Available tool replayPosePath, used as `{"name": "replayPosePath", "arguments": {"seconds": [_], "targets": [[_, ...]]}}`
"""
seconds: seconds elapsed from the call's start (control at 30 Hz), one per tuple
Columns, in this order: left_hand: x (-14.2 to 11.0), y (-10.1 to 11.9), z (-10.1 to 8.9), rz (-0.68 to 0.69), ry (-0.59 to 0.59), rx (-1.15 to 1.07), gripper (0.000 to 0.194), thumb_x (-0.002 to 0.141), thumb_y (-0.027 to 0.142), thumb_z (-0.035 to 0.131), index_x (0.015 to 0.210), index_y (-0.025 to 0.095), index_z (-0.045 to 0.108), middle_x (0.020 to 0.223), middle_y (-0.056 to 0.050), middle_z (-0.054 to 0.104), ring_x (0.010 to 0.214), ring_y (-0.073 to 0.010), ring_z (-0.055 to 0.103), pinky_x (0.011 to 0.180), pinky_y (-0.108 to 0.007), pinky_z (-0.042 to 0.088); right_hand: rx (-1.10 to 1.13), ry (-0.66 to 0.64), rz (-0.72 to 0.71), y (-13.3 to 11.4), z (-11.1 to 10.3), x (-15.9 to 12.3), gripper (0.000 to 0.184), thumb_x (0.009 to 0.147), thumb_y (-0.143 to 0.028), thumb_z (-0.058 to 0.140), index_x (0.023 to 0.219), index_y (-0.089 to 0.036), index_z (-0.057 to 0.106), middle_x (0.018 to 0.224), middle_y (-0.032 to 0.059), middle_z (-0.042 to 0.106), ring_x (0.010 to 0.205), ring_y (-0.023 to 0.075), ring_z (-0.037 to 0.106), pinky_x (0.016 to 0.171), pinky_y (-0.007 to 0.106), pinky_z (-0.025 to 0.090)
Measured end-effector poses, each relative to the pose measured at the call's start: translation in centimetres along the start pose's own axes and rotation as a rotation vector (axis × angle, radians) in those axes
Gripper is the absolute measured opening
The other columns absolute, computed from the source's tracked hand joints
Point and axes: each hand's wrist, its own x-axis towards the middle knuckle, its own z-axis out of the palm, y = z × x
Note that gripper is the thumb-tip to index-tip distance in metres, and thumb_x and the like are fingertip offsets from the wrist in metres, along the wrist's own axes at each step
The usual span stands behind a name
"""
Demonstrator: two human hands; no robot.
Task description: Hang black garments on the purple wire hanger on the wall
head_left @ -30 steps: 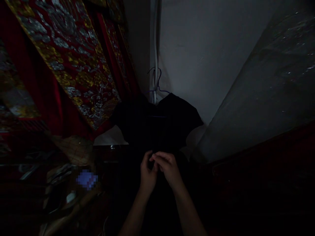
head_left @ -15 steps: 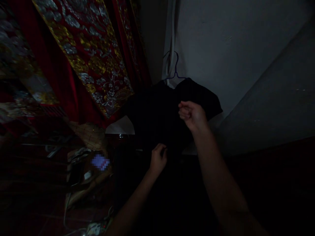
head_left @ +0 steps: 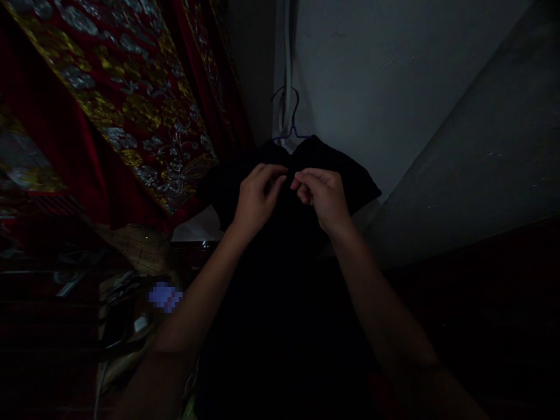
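A black short-sleeved shirt (head_left: 280, 233) hangs on a purple hanger (head_left: 294, 125) in front of me. Just below its neck opening, my left hand (head_left: 258, 195) curls its thumb and fingers together in a pinch at the front of the cloth. Close beside it on the right, my right hand (head_left: 321, 195) is closed, thumb pressed to forefinger, also at the shirt front. The fingertips of both hands nearly meet. Dim light hides the fold or fastening between them.
A red cloth with gold and silver embroidery (head_left: 144, 111) hangs at the left. Behind the shirt stands a pale wall (head_left: 371, 70) with a white cable or pipe (head_left: 287, 58). Low on the left are cluttered items and a blurred-out bluish patch (head_left: 165, 296).
My left hand has risen from lower on the shirt to near its neck. My right hand has moved left toward it. The view has shifted slightly to the right.
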Motion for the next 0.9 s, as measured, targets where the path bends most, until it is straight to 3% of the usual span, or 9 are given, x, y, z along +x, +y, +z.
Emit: {"name": "replayPosePath", "arguments": {"seconds": [0.07,0.23,0.43,0.57,0.73,0.9], "targets": [[1.5,-0.1,-0.3,0.064,-0.037,0.084,0.014,0.095,0.019,0.057,0.100,0.016,0.070,0.097,-0.005,0.069,0.091,-0.0167,0.062,0.087,-0.028,0.047,-0.019,-0.015,-0.017,-0.3,-0.3,0.3,0.027,0.083,-0.031,0.060,0.061,-0.016,0.063,0.045,-0.0043,0.045,0.041,0.0064,0.037,0.044,0.021,0.024],[2.5,0.1,-0.6,0.164,-0.151,0.186,0.012,0.094,0.015,0.057,0.099,0.018,0.068,0.094,-0.005,0.068,0.087,-0.0169,0.063,0.080,-0.028,0.047,-0.037,-0.057,-0.055,0.4,-1.0,0.5,0.027,0.084,-0.034,0.061,0.064,-0.016,0.063,0.046,-0.0046,0.044,0.043,0.0066,0.035,0.046,0.023,0.024],[1.8,0.1,-0.1,0.160,-0.059,0.223,0.009,0.094,0.017,0.056,0.090,0.019,0.064,0.089,-0.004,0.067,0.088,-0.0193,0.063,0.079,-0.031,0.046,0.110,-0.064,0.029,3.5,-0.1,1.0,0.032,0.079,-0.040,0.066,0.060,-0.018,0.055,0.049,-0.0063,0.038,0.043,0.0057,0.029,0.044,0.023,0.019],[1.4,-0.1,0.0,0.098,-0.002,0.226,0.008,0.093,0.019,0.057,0.087,0.019,0.062,0.086,-0.004,0.067,0.087,-0.0196,0.062,0.079,-0.032,0.044,0.109,-0.066,0.019,3.3,0.3,0.8,0.032,0.079,-0.042,0.066,0.060,-0.018,0.054,0.049,-0.0068,0.037,0.044,0.0062,0.030,0.045,0.023,0.021],[2.1,0.2,0.1,0.117,-0.042,0.126,0.007,0.091,0.019,0.058,0.085,0.018,0.062,0.084,-0.003,0.066,0.083,-0.0178,0.061,0.077,-0.030,0.045,-0.006,-0.035,-0.060,2.1,-0.2,0.4,0.028,0.084,-0.036,0.058,0.064,-0.018,0.057,0.050,-0.0058,0.039,0.046,0.0080,0.033,0.047,0.024,0.024],[2.2,1.0,0.2,0.097,-0.007,0.081,0.008,0.091,0.021,0.059,0.083,0.018,0.062,0.084,-0.003,0.067,0.084,-0.0177,0.061,0.079,-0.029,0.046,-0.173,0.038,-0.012,5.4,0.1,1.1,0.023,0.080,-0.031,0.055,0.060,-0.018,0.055,0.056,-0.0029,0.046,0.054,0.0104,0.039,0.052,0.026,0.027]]}}
